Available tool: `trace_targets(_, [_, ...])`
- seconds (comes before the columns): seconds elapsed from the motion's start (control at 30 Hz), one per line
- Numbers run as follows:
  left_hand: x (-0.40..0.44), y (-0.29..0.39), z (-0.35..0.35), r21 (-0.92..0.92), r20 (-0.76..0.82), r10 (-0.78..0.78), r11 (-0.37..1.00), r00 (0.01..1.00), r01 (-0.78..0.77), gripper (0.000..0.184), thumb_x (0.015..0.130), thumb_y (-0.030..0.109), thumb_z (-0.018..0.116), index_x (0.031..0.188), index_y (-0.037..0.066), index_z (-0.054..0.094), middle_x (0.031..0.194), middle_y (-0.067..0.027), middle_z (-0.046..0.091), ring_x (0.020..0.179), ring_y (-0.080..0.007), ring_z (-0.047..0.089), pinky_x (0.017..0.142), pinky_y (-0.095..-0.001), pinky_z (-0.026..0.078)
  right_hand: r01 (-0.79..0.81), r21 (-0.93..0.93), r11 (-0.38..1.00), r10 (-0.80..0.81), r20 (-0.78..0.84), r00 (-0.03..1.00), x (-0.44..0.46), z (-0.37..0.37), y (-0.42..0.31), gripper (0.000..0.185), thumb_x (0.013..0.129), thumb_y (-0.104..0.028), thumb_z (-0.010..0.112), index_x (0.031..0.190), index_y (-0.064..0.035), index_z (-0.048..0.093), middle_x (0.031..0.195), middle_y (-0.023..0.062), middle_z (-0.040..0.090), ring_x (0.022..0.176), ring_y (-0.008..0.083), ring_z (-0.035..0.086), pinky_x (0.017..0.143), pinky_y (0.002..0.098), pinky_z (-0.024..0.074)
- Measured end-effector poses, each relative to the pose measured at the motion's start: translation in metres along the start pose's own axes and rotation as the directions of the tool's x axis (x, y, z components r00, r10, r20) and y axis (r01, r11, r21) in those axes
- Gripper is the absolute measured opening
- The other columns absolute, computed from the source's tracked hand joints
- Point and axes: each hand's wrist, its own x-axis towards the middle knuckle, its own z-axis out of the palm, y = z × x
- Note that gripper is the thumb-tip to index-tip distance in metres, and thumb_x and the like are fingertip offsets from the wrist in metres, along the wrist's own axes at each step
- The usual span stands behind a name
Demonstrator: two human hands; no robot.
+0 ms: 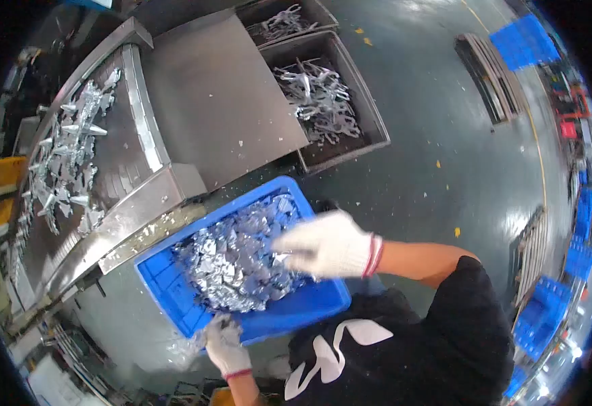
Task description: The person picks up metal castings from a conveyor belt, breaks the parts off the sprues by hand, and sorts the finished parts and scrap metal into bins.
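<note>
A blue plastic bin (167, 287) sits tilted across the view below the conveyor, holding a heap of shiny metal scrap pieces (232, 260). My right hand (333, 245), in a white knit glove with a red-edged cuff, is over the right side of the heap. Its fingers point left and down, blurred, so their grip is unclear. At the bin's near-left rim, my left hand (225, 348) wears a matching glove with greyed fingertips. Its fingers are closed over the rim, though blur hides the detail.
A curved conveyor (123, 128) at left carries branching metal castings (73, 152). Beside it slopes a flat metal sheet (218, 101). Grey tubs (370, 108) of thin metal scrap (320, 101) stand beyond. Pallets (489, 78) and blue crates (543, 314) line the right side.
</note>
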Motion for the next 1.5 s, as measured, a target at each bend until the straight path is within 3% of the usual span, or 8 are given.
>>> trace_targets(0.17, [-0.053,-0.007,0.059,-0.396,-0.242,-0.368,0.882,0.898,0.255,0.038,0.108,0.040,0.054,0.115,0.004,0.065,0.102,-0.0077,0.065,0.096,-0.0214,0.062,0.089,-0.0389,0.051,-0.556,-0.175,0.813,0.506,-0.261,0.822,0.140,-0.040,0.247,0.051,0.092,-0.047,0.068,0.125,-0.0081,0.073,0.120,0.0181,0.076,0.113,0.0377,0.072,0.099,0.0467,0.0560])
trace_targets(0.43, [-0.097,-0.033,0.055,-0.493,-0.191,-0.502,0.792,0.843,0.360,0.045,0.109,0.041,0.061,0.133,0.003,0.068,0.112,-0.0132,0.078,0.083,-0.0264,0.070,0.076,-0.0359,0.059,-0.666,-0.373,0.646,0.694,-0.077,0.716,0.267,-0.021,0.380,0.067,0.095,-0.059,0.057,0.130,-0.0050,0.074,0.131,0.0266,0.071,0.126,0.0416,0.067,0.111,0.0484,0.0495])
trace_targets(0.6, [-0.096,-0.005,0.102,-0.350,-0.395,-0.362,0.909,0.845,0.226,0.051,0.106,0.052,0.059,0.121,0.004,0.068,0.101,-0.0056,0.069,0.086,-0.0195,0.064,0.076,-0.0329,0.053,-0.751,0.027,0.659,0.724,-0.290,0.625,0.270,-0.038,0.390,0.063,0.097,-0.053,0.055,0.122,0.0018,0.075,0.122,0.0276,0.074,0.118,0.0404,0.071,0.104,0.0483,0.0533])
trace_targets(0.67, [-0.099,-0.008,0.092,-0.341,-0.396,-0.391,0.903,0.831,0.262,0.053,0.106,0.053,0.058,0.123,0.003,0.067,0.102,-0.0055,0.069,0.085,-0.0186,0.064,0.075,-0.0317,0.053,-0.710,0.312,0.632,0.768,-0.123,0.629,0.280,-0.052,0.442,0.059,0.097,-0.051,0.068,0.125,0.0014,0.072,0.110,0.0219,0.077,0.088,0.0326,0.078,0.069,0.0443,0.0623])
trace_targets(0.9, [-0.076,-0.015,0.083,-0.579,-0.320,-0.511,0.772,0.798,0.262,0.040,0.111,0.042,0.056,0.122,0.006,0.070,0.094,-0.0082,0.075,0.079,-0.0224,0.068,0.073,-0.0347,0.057,-0.558,-0.478,0.678,0.648,0.029,0.761,0.261,-0.032,0.388,0.095,0.086,-0.065,0.067,0.154,-0.0003,0.054,0.152,0.0270,0.058,0.143,0.0381,0.056,0.120,0.0435,0.0422])
trace_targets(1.17, [-0.080,-0.031,0.083,-0.547,-0.352,-0.468,0.806,0.811,0.228,0.050,0.107,0.049,0.061,0.115,0.001,0.071,0.085,-0.0063,0.065,0.070,-0.0189,0.057,0.066,-0.0338,0.048,-0.482,-0.667,0.568,0.527,-0.155,0.836,0.269,-0.009,0.370,0.050,0.099,-0.049,0.057,0.114,-0.0064,0.078,0.116,0.0240,0.076,0.110,0.0414,0.074,0.100,0.0494,0.0561])
trace_targets(1.33, [-0.086,-0.015,0.053,-0.619,-0.137,-0.356,0.759,0.924,0.201,0.060,0.107,0.042,0.064,0.146,-0.003,0.056,0.118,-0.0143,0.073,0.085,-0.0230,0.070,0.080,-0.0423,0.061,-0.500,0.607,0.618,0.775,-0.363,0.517,0.227,-0.054,0.348,0.035,0.100,-0.037,0.072,0.099,-0.0021,0.073,0.086,0.0067,0.068,0.072,0.0175,0.062,0.066,0.0363,0.0521])
trace_targets(1.5, [-0.106,-0.044,0.000,-0.386,-0.290,-0.203,0.919,0.935,0.080,0.051,0.107,0.043,0.057,0.126,-0.003,0.067,0.108,-0.0127,0.072,0.094,-0.0204,0.068,0.079,-0.0304,0.053,-0.357,0.465,0.810,0.561,-0.436,0.704,0.177,-0.064,0.248,0.038,0.103,-0.043,0.069,0.102,-0.0053,0.073,0.086,0.0016,0.066,0.069,0.0128,0.058,0.058,0.0335,0.0469])
